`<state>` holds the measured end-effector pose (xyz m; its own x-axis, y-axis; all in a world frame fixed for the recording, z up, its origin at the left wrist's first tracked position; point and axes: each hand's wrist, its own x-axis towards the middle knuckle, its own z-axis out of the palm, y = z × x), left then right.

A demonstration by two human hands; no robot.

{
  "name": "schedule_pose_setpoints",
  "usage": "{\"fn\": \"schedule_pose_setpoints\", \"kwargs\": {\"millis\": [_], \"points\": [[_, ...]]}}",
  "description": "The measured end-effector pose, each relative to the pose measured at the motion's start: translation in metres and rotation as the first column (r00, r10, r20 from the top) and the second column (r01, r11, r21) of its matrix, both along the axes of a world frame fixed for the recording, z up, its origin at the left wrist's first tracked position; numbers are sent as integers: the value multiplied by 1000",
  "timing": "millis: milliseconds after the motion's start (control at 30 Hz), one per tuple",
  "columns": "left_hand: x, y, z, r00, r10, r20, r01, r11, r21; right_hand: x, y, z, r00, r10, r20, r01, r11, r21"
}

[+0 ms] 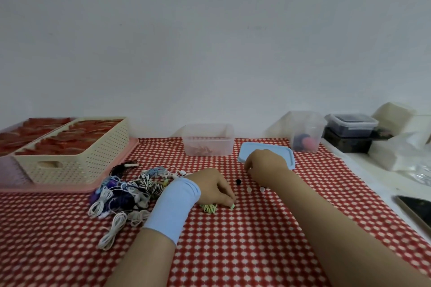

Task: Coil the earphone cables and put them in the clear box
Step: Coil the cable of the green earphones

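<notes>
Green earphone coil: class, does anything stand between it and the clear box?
Nothing visible does. Bare cloth runs from the green earphone coil to the clear box, which stands open; the blue lid lies off to the right.

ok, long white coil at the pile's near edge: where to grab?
Pinch the white coil across its narrow middle, from above. It lies flat and diagonal on the tablecloth, a long thin hank; its near end is clear of the pile, so come in from the near side.
</notes>
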<state>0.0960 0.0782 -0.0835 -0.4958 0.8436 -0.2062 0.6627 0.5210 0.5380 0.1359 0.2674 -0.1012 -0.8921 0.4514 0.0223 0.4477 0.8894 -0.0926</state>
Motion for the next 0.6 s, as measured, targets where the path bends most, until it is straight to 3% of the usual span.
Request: {"fn": "schedule_pose_setpoints", "kwargs": {"millis": [67, 133, 267, 400, 600], "points": [[0, -2, -5, 1000, 10, -1, -10, 999, 36, 8, -4, 3, 996, 18, -87, -23, 998, -60], [3, -3, -10, 998, 69, 10, -70, 988, 136, 19, -10, 11, 964, 9, -267, -83, 960, -267], [6, -6, -17, 946, 223, 236, -306, 856, 418, 43, -24, 16, 852, -115, -510, -277, 728, -627], [5, -12, -23, 855, 222, 468, -465, 729, 502, 58, -30, 7, 824, -229, -518, -423, 361, -831], [13, -10, -28, 803, 151, 576, -514, 665, 542, 64, -30, 3, 871, -199, -449, -410, 209, -888]]}}
